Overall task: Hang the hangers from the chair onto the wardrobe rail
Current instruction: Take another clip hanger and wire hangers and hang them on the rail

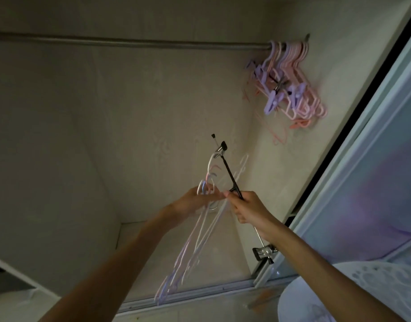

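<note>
I look up into a wardrobe. A metal rail (134,41) runs across the top. Several pink and purple hangers (290,82) hang bunched at its right end. My left hand (197,198) grips a bundle of thin pale pink, white and lilac hangers (188,249) by their hooks; their bodies trail down and left. My right hand (248,210) is closed around a black and metal clip hanger (230,173). One clip of it sticks up above my hands, the other clip (263,252) shows below my right wrist. The two hands almost touch.
The wardrobe's pale back wall (130,124) and a shelf floor (176,240) lie behind my hands. A sliding door (367,182) with a frosted panel stands at the right. A white patterned chair back (353,291) sits at the lower right. The door track (188,296) crosses the bottom.
</note>
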Tool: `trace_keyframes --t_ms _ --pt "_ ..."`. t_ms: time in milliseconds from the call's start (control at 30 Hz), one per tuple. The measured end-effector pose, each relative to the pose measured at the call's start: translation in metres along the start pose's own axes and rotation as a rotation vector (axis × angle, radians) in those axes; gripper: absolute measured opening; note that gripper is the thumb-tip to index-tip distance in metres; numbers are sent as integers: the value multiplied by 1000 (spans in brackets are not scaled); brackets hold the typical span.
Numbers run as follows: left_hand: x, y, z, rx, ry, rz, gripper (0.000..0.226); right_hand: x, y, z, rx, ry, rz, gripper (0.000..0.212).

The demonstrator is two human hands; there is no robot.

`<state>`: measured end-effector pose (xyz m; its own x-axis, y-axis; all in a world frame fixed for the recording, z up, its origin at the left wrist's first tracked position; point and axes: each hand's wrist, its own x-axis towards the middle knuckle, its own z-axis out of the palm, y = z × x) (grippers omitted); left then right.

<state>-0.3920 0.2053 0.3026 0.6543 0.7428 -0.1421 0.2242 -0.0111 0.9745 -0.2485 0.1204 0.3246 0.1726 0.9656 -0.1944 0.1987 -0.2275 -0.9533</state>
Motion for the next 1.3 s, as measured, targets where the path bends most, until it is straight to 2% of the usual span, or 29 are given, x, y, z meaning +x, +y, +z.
trace_keyframes --t_ms 67,167,200,233,267,333,400,433,533,600,667,767,833,867,933,1000,1033,1100,1133,1233,1300 --pt "1 -2 -5 43 -58 -9 28 4 -3 1 18 16 12 28" --pt "11 -14 -3 -29 87 -72 74 12 -7 3 79 46 3 28" --pt "11 -15 -2 -68 125 -125 80 16 -8 3 117 63 -4 26" --pt "11 -19 -1 -71 149 -192 76 18 -8 2 146 78 -15 25" --pt "10 -20 1 -84 168 -259 58 20 -8 1 164 86 -25 25" --pt "11 -18 0 18 146 -393 8 24 -3 1 151 100 -37 26" --pt "17 -21 -7 187 155 -412 32 28 1 1 64 141 -42 28" --pt "22 -23 -11 211 173 -410 36 31 3 1 -13 167 -46 27" --pt "27 -20 -20 240 159 -456 36 41 7 2 -196 159 -5 24" --pt "28 -21 -23 162 117 -473 32 45 10 4 -214 115 46 24" --pt "29 -21 -28 63 119 -474 26 51 13 3 -189 46 109 26" --pt "35 -21 -40 -44 133 -465 24 57 20 -1 -173 -184 244 29" --pt "39 -23 -50 -19 171 -475 23 59 26 -1 -144 -264 275 31" --pt "40 -25 -56 23 189 -482 27 61 27 1 -89 -245 264 31" --pt "41 -29 -67 75 216 -480 33 65 23 1 99 -103 230 31" --pt "40 -32 -80 62 222 -499 35 70 18 -5 409 27 211 34" --pt "40 -34 -85 21 228 -505 36 71 17 -9 610 41 214 36" --pt "42 -34 -94 -128 241 -489 37 71 14 -10 937 -37 209 34" --pt "43 -31 -96 -233 238 -483 38 70 14 -6 1023 -122 197 31" --pt "52 -13 -95 -452 159 -419 36 67 4 24 1098 -400 152 33" --pt "57 2 -90 -509 130 -338 17 67 -4 43 1063 -550 133 30"
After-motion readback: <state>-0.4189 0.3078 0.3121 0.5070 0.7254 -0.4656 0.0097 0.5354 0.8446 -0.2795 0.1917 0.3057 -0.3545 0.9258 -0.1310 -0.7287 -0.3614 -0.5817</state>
